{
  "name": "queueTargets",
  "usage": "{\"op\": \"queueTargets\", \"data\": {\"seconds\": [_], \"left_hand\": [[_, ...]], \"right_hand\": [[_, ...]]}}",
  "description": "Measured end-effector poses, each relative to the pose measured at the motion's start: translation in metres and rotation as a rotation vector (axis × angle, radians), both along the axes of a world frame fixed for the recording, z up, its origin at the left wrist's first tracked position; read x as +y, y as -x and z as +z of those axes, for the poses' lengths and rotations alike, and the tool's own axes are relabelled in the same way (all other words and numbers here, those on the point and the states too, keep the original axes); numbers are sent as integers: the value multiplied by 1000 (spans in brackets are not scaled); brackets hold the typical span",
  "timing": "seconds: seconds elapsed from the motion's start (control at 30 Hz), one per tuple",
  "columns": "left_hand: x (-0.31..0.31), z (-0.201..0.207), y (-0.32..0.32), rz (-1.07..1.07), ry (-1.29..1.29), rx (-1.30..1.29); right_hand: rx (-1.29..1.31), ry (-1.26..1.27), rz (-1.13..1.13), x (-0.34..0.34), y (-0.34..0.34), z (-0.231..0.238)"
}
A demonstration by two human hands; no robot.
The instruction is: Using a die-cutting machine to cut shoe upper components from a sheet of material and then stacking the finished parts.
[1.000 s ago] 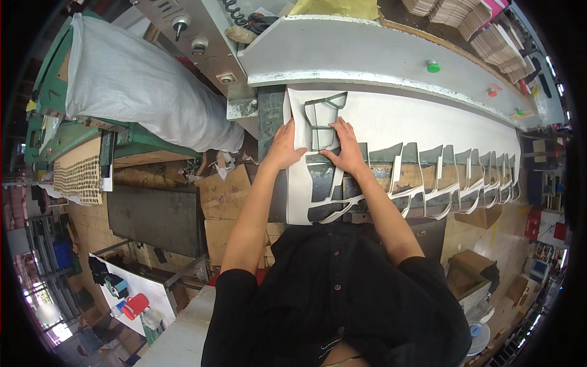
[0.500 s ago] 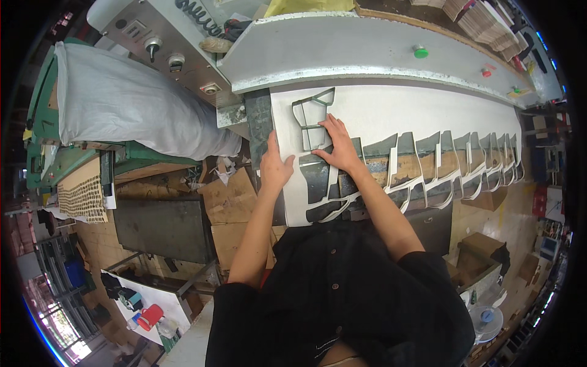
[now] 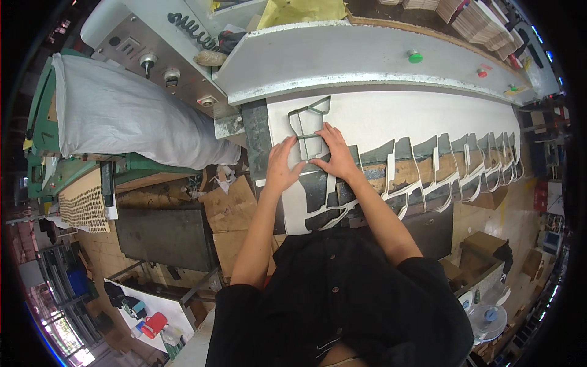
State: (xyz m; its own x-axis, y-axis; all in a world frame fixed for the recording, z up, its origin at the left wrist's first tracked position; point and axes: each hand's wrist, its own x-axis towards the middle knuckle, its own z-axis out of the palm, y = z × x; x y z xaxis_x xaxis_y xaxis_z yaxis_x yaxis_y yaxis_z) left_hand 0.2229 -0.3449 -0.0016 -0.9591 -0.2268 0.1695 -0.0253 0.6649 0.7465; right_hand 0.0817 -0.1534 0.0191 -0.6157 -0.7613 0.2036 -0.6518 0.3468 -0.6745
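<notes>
A metal-strip cutting die [image 3: 298,125], an open angular frame with crossbars, lies on a white sheet [image 3: 422,113] of material. My left hand [image 3: 282,166] is at its left side, fingertips against the metal and thumb by the lower edge. On the opposite side, my right hand [image 3: 340,156] has its fingers on the right edge and its thumb near the bottom corner. Both hands hold the frame between them. The near part of the sheet is a row of cut-out openings with thin white strips [image 3: 422,177] left between them, and the dark, worn board shows through.
A grey machine beam [image 3: 342,58] with a green button [image 3: 416,57] spans behind the sheet. Left of it stands a control panel [image 3: 147,61] with knobs. Stacked cut pieces [image 3: 471,21] lie on top. A grey-covered machine [image 3: 128,110] stands at left; cardboard [image 3: 229,202] lies below.
My left hand has come off the sheet's left edge and moved right onto the die. My right hand stays at the die's right side. The whole view has shifted slightly.
</notes>
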Motion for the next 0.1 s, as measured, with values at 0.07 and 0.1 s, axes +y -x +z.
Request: {"op": "queueTargets", "data": {"seconds": [0.07, 0.1], "left_hand": [[0, -11, 2, 6, 31, 14], [1, -13, 1, 10, 60, 20]], "right_hand": [[-34, 13, 13, 0, 2, -2], [-38, 0, 20, 3, 4, -4]]}}
